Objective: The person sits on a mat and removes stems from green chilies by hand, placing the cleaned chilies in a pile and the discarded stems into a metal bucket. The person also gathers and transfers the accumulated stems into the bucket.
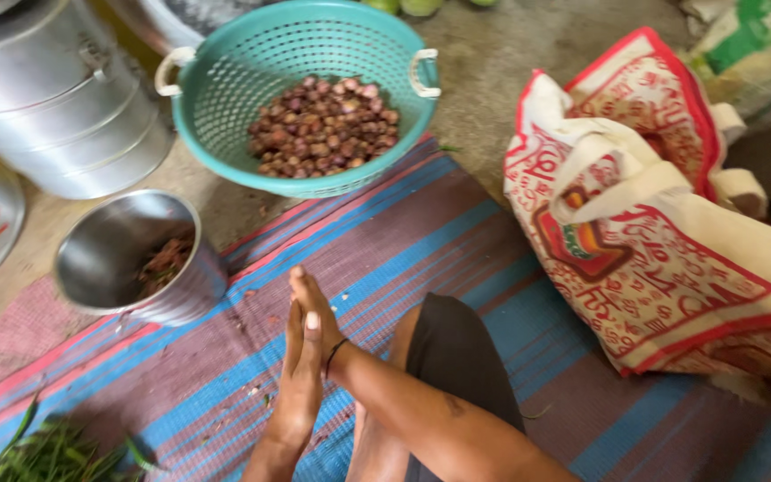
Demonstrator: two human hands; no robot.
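Pressing palm to palm, the left hand (292,393) and right hand (314,326) lie flat together, fingers straight and seemingly empty, pointing toward the woven mat's (457,241) far edge. Beyond it, a perforated teal plastic colander (225,89) holds small reddish shallots (325,127); a round steel pot (109,254) stands at the mat's left edge.

Left hand (294,393) and right hand (312,314) pressed flat palm to palm; fingers straight, pointing away.
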